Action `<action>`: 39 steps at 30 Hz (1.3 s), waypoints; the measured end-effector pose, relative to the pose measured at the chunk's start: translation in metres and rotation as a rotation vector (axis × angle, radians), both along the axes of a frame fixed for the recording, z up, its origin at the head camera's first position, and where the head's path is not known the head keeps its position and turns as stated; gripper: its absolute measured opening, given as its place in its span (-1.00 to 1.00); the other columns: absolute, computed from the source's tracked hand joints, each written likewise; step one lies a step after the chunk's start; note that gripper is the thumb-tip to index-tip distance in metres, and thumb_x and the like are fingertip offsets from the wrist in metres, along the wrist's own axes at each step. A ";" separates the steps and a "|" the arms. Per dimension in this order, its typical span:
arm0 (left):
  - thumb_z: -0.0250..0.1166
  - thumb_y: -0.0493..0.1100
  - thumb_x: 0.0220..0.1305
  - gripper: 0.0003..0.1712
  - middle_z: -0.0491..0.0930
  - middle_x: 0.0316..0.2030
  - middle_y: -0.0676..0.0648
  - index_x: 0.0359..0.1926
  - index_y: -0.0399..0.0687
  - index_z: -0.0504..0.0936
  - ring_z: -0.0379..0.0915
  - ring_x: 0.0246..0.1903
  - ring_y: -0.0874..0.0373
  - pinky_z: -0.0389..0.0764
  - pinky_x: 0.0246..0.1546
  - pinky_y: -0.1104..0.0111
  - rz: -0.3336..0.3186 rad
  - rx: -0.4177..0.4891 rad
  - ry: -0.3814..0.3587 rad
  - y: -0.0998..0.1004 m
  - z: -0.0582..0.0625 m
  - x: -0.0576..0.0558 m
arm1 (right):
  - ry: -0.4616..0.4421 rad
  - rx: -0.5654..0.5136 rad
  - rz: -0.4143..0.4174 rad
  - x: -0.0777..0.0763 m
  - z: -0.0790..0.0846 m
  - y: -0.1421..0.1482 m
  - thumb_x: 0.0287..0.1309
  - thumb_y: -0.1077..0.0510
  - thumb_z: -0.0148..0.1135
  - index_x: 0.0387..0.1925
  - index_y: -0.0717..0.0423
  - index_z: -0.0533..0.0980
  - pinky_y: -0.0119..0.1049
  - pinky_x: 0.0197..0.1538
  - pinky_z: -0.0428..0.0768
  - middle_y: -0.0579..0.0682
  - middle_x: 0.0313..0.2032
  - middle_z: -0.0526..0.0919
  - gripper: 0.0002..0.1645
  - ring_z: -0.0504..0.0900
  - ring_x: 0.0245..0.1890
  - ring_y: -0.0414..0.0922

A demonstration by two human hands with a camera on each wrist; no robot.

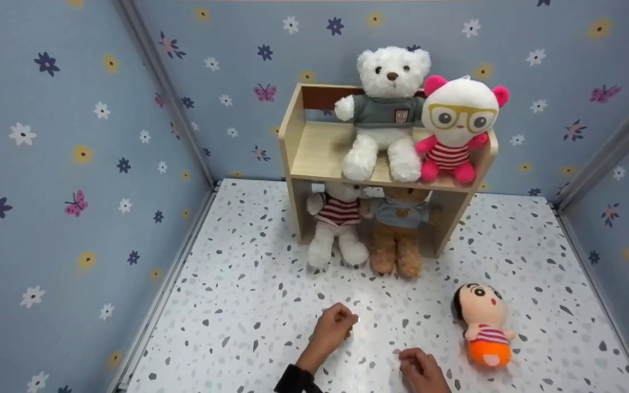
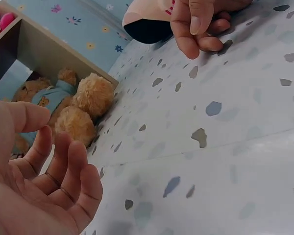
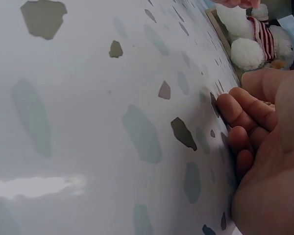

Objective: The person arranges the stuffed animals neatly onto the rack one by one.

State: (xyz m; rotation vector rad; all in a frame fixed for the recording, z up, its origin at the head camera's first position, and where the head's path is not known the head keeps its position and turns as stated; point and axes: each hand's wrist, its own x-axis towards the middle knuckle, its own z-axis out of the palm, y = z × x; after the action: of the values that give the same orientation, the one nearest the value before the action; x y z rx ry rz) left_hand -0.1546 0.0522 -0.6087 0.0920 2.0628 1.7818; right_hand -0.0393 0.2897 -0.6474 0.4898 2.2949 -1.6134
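Observation:
My left hand is held over the speckled table, fingers loosely curled with nothing in them. The right hand rests low at the front edge of the head view, its fingers loosely bent and holding nothing. Right of it lies a doll with black hair, a striped top and orange shorts, face up. Beyond the hands, a white bear in a striped shirt and a brown bear in a blue shirt sit in the lower level of a wooden shelf.
On the upper level sit a white bear in a green sweater and a panda doll with pink ears and yellow glasses. Flowered blue panels enclose the speckled tabletop at the left, back and right.

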 end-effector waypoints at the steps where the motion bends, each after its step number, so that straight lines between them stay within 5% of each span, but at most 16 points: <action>1: 0.29 -0.11 0.41 -0.83 0.50 -0.53 0.06 -0.30 -0.08 0.55 0.45 -0.53 0.22 0.47 -0.47 0.44 0.017 0.004 -0.024 -0.003 -0.001 0.003 | 0.001 0.000 -0.001 0.000 0.000 0.000 0.39 0.00 0.24 0.00 0.19 0.57 -0.37 -0.19 0.42 -0.03 -0.25 0.59 -0.64 0.44 -0.21 -0.11; 8: 0.29 -0.14 0.41 -0.77 0.43 -0.63 0.10 -0.40 -0.07 0.50 0.37 -0.61 0.25 0.44 -0.54 0.47 0.094 0.043 -0.092 -0.014 -0.011 0.027 | 0.019 0.045 -0.032 0.000 -0.001 0.000 0.40 0.02 0.24 -0.03 0.20 0.57 -0.35 -0.19 0.44 -0.02 -0.27 0.61 -0.67 0.47 -0.25 -0.12; 17: 0.32 -0.14 0.35 -0.86 0.49 -0.58 0.09 -0.33 -0.06 0.55 0.41 -0.59 0.26 0.47 -0.51 0.46 0.073 0.051 -0.197 -0.001 -0.021 0.049 | -0.010 0.024 -0.147 0.006 0.002 -0.001 0.40 0.15 0.15 -0.04 0.23 0.57 -0.30 -0.27 0.52 -0.02 -0.35 0.66 -0.76 0.58 -0.35 -0.13; 27: 0.36 -0.12 0.30 -0.85 0.49 -0.57 0.10 -0.34 -0.03 0.56 0.43 -0.52 0.25 0.46 -0.41 0.42 0.038 -0.028 -0.158 0.004 -0.024 0.058 | -0.048 0.087 -0.261 0.011 0.032 0.018 0.38 0.23 0.05 0.04 0.28 0.54 -0.25 -0.18 0.57 0.04 -0.31 0.64 -0.70 0.57 -0.28 -0.06; 33: 0.36 -0.12 0.31 -0.84 0.50 -0.57 0.11 -0.37 -0.01 0.56 0.42 -0.52 0.25 0.45 -0.40 0.43 0.038 -0.036 -0.159 0.003 -0.024 0.059 | 0.024 0.126 -0.414 0.018 0.061 0.037 0.42 0.24 0.05 0.07 0.32 0.51 -0.27 -0.29 0.64 0.13 -0.32 0.65 -0.69 0.60 -0.37 -0.06; 39: 0.36 -0.14 0.30 -0.84 0.49 -0.56 0.10 -0.37 -0.03 0.55 0.41 -0.52 0.24 0.44 -0.42 0.42 0.031 -0.014 -0.122 0.005 -0.019 0.063 | 0.197 0.278 -0.658 0.021 0.084 0.054 0.36 0.24 0.12 -0.06 0.22 0.60 -0.37 -0.48 0.55 -0.06 -0.46 0.63 -0.77 0.51 -0.53 -0.18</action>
State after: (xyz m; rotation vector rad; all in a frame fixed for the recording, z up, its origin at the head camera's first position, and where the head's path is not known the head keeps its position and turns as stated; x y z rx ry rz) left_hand -0.0913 0.0567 -0.6278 -0.0525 2.0005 1.7454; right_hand -0.0185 0.3440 -0.5634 1.3202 2.6992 -1.6549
